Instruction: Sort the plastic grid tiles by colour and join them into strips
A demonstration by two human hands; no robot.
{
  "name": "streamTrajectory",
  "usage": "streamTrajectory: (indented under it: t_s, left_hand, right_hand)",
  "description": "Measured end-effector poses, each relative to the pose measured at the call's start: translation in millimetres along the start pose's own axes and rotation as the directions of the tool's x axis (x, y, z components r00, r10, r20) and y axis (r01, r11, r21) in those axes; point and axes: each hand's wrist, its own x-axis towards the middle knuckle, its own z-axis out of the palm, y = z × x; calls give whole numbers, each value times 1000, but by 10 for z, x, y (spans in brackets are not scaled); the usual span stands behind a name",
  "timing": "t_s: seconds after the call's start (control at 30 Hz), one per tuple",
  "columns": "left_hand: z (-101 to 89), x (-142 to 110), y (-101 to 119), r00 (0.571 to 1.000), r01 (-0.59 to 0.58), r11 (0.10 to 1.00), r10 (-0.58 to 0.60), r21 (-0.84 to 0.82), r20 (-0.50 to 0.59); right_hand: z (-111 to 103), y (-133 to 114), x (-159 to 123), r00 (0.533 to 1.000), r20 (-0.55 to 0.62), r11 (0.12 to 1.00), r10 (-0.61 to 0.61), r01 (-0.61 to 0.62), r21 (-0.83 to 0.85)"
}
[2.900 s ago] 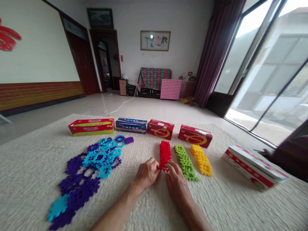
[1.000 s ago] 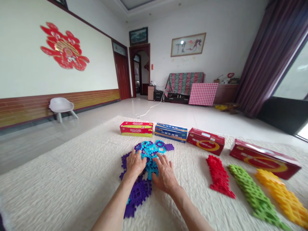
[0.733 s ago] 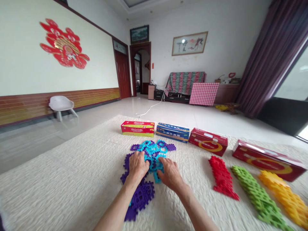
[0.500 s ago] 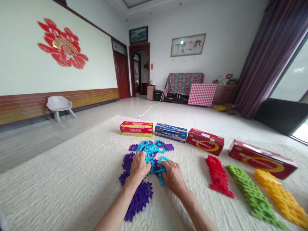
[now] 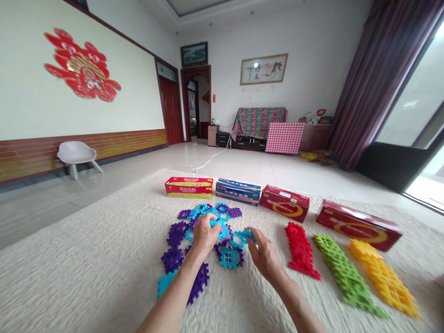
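Note:
Pinched between my right hand's (image 5: 265,252) thumb and fingers are light-blue interlocking plastic building pieces (image 5: 238,239), tilted off the pile. My left hand (image 5: 205,233) has its thumb and fingers closed at the edge of another light-blue building piece (image 5: 222,230). Below, a square light-blue piece with a window pattern (image 5: 229,257) lies on purple ones. Purple building pieces (image 5: 176,234) spread left of my left hand and partly under its forearm, which hides some of them. One more light-blue piece (image 5: 166,282) shows beside that forearm.
Rows of red (image 5: 301,252), green (image 5: 347,273) and yellow (image 5: 385,277) building pieces lie at right on the cream mat (image 5: 104,249). Behind stand a red-and-yellow box (image 5: 189,188), a blue box (image 5: 238,192) and two dark-red boxes (image 5: 285,203). A white chair (image 5: 77,152) stands far left.
My right hand has drawn back to the right with light-blue pieces, apart from the left hand. The square window piece now shows. The whole view has shifted slightly.

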Motion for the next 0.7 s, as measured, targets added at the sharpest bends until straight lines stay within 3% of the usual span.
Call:
streamTrajectory:
  t_s: [0.13, 0.23, 0.37, 0.47, 0.57, 0.7]
  left_hand:
    - [189, -33, 164, 996, -4, 999, 7, -40, 89]
    - [324, -58, 250, 991, 18, 999, -11, -48, 133]
    - [431, -94, 218, 996, 16, 999, -13, -33, 88]
    - [465, -119, 146, 998, 8, 999, -6, -50, 55]
    - [471, -128, 107, 999, -34, 993, 38, -111, 38]
    - [472, -122, 94, 994, -72, 972, 88, -224, 61]
  right_hand:
    - [-52, 204, -38, 953, -81, 955, 293, -295, -17]
    - [-38, 340, -80, 926, -40, 926, 375, -376, -36]
    - [18, 365, -113, 957, -87, 942, 276, -288, -173]
    - [51, 260, -115, 982, -176, 970, 75, -113, -215]
    - [63, 112, -120, 988, -51, 974, -148, 137, -178]
    - [43, -31, -137, 988, 131, 989, -86, 101, -111]
